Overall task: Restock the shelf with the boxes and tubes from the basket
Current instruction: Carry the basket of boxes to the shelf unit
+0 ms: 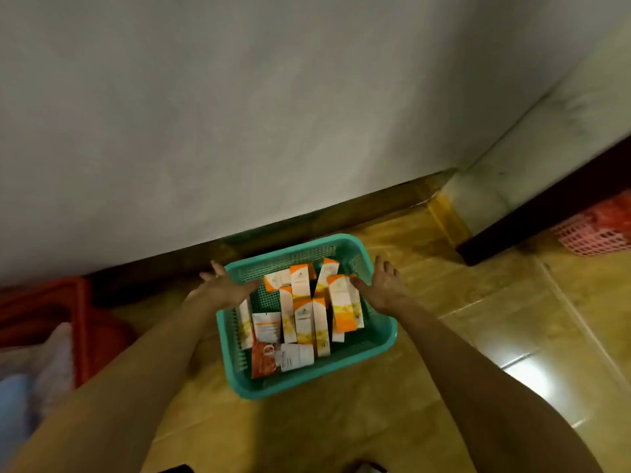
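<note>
The teal basket (pixel 307 380) sits on the tiled floor (pixel 478 336) close to the foot of a grey wall (pixel 239 114), and it is packed with orange-and-white boxes (pixel 345 303) plus at least one tube (pixel 295 358) lying near its front edge. No shelf is in view, and nothing has visibly left the basket, so the restocking looks barely begun: everything is left to carry over and place.

The left hand (pixel 225 288) and the right hand (pixel 384 285) are both spread wide and empty, one at each side rim, the left hovering over the left rim and the right just beside the tallest box. I judge they are about to grip either the basket or its contents.

Most boxes stand or lean with their long axes running roughly from the near edge toward the wall, a few tilted against each other. The tube lies flat, its long axis across the basket, left to right; which end is the cap is too blurred to tell.
</note>
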Action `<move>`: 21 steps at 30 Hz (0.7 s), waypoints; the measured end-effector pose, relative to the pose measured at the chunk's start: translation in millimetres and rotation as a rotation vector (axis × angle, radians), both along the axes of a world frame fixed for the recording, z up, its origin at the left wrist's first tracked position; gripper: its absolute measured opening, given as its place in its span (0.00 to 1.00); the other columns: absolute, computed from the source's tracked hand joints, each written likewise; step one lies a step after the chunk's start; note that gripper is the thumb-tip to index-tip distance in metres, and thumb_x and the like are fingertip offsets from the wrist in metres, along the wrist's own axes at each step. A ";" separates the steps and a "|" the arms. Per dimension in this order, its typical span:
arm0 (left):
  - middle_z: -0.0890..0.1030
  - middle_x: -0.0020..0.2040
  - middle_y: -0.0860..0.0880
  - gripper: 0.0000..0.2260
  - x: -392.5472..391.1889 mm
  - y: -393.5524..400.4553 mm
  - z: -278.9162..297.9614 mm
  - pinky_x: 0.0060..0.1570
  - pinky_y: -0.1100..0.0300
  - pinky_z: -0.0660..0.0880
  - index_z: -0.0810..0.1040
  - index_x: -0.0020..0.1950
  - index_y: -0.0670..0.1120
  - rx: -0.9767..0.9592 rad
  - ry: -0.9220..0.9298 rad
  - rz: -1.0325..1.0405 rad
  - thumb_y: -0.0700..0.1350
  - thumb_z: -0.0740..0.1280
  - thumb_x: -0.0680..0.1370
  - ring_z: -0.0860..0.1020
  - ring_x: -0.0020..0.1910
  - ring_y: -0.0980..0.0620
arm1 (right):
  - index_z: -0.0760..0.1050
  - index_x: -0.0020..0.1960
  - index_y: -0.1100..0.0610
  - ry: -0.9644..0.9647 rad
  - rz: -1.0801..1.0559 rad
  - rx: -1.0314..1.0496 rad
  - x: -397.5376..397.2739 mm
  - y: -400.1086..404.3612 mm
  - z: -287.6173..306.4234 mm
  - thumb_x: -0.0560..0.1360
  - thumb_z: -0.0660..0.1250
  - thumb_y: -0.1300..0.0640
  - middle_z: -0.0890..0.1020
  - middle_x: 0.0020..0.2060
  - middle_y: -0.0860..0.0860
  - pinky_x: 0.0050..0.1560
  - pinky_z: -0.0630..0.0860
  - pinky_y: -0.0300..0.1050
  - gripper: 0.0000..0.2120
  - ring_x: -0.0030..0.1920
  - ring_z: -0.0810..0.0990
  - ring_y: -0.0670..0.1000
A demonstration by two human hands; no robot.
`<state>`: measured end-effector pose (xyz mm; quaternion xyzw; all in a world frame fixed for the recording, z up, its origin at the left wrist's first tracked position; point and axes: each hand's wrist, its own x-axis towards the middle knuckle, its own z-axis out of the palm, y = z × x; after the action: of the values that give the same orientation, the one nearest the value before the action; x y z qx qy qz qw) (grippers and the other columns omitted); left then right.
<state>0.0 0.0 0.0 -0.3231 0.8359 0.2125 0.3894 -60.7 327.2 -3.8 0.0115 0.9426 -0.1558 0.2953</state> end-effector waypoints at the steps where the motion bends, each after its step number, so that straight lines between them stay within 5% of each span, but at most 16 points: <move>1: 0.37 0.80 0.38 0.60 2.5 -1.1 -12.0 0.76 0.42 0.56 0.30 0.79 0.46 -0.001 0.000 0.005 0.80 0.59 0.66 0.49 0.79 0.34 | 0.40 0.80 0.60 -0.005 -0.013 -0.019 -0.1 -2.0 -7.6 0.77 0.58 0.32 0.52 0.79 0.60 0.73 0.61 0.62 0.48 0.77 0.55 0.64; 7: 0.35 0.81 0.42 0.72 4.3 -4.3 -72.7 0.75 0.37 0.53 0.30 0.79 0.52 0.044 0.011 -0.015 0.88 0.55 0.47 0.42 0.79 0.34 | 0.40 0.80 0.55 -0.053 -0.176 -0.104 3.2 -11.0 -49.5 0.71 0.65 0.30 0.57 0.75 0.62 0.69 0.67 0.64 0.53 0.73 0.62 0.65; 16: 0.50 0.80 0.40 0.76 -0.9 15.4 -66.6 0.71 0.37 0.64 0.30 0.79 0.48 0.032 0.229 -0.125 0.85 0.62 0.45 0.54 0.78 0.36 | 0.40 0.80 0.54 -0.029 -0.331 -0.076 36.0 20.9 -62.5 0.64 0.70 0.26 0.60 0.72 0.61 0.67 0.69 0.64 0.61 0.71 0.63 0.64; 21: 0.55 0.78 0.40 0.72 -1.4 32.5 -33.4 0.66 0.36 0.69 0.30 0.79 0.50 -0.018 0.293 -0.192 0.78 0.71 0.53 0.61 0.75 0.35 | 0.39 0.80 0.50 -0.006 -0.377 -0.054 47.5 39.8 -28.4 0.61 0.68 0.24 0.60 0.71 0.60 0.63 0.73 0.64 0.62 0.69 0.66 0.64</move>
<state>-1.4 32.5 -33.4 -0.2109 0.9126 0.2118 0.2791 -13.3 367.1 -32.2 0.1803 0.9183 -0.2337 0.2638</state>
